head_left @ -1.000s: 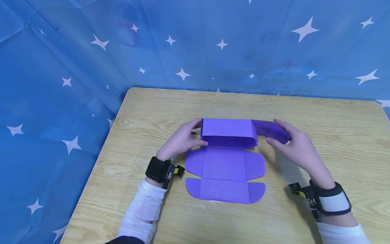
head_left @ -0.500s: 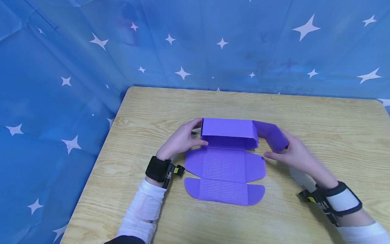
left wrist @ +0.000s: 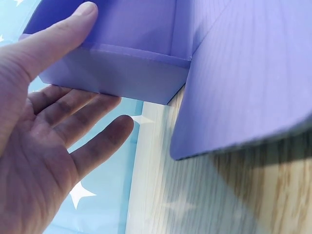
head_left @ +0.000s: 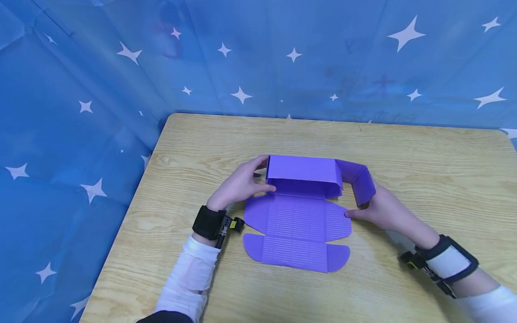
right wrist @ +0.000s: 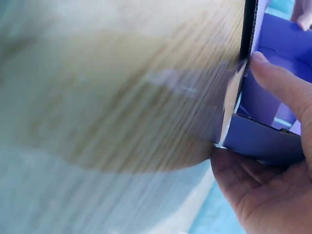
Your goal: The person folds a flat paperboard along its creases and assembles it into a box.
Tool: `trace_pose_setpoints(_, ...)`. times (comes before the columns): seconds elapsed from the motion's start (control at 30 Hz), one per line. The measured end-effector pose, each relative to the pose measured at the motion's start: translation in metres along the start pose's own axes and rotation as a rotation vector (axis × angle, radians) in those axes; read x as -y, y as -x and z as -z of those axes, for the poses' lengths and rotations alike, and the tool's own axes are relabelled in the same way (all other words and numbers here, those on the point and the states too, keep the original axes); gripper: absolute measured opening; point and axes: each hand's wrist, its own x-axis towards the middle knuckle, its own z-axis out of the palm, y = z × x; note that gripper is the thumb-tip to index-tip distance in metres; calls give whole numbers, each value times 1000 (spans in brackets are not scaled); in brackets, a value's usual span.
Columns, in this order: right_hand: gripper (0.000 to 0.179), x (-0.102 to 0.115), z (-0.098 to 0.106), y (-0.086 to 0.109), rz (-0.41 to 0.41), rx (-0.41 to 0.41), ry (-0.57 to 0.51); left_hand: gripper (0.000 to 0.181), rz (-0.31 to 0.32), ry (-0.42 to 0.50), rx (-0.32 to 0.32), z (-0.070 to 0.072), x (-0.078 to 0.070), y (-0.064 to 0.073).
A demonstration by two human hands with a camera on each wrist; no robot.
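A purple cardboard box (head_left: 300, 168), partly folded, stands on its side with its opening toward me. Its ribbed lid panel (head_left: 296, 224) lies flat in front, rounded tabs spread on both sides. My left hand (head_left: 239, 181) holds the box's left end, thumb over the front edge and fingers behind, as the left wrist view also shows. From the box's right end a side flap (head_left: 363, 186) sticks out, creased and bent toward me. My right hand (head_left: 383, 208) has its fingers behind this flap, while the thumb (right wrist: 275, 80) reaches the edge of the lid's right tab.
The box rests on a wood-grain table (head_left: 202, 139). A blue curtain (head_left: 258, 58) with white stars hangs behind the table and along its left side. Each wrist wears a black strap with a small camera, the left camera (head_left: 237, 224) close beside the lid's left tabs.
My right hand has moved behind the right flap and bent it at its crease toward the lid, its thumb coming to the lid's tab. The left hand keeps its hold.
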Motion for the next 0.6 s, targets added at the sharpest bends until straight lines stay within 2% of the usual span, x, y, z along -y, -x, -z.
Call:
trace_pose_setpoints(0.13, 71, 4, 0, 0, 4, -6, 14, 86, -2, -1, 2, 0, 0, 0)
trace_pose_setpoints(0.33, 84, 8, -4, 0, 18, -56, 32, 87, 3, 11, 9, 0, -1, 0)
trace_pose_setpoints(0.6, 90, 17, -10, 3, 58, -46, 12, 88, 4, 4, 6, 0, -1, 1)
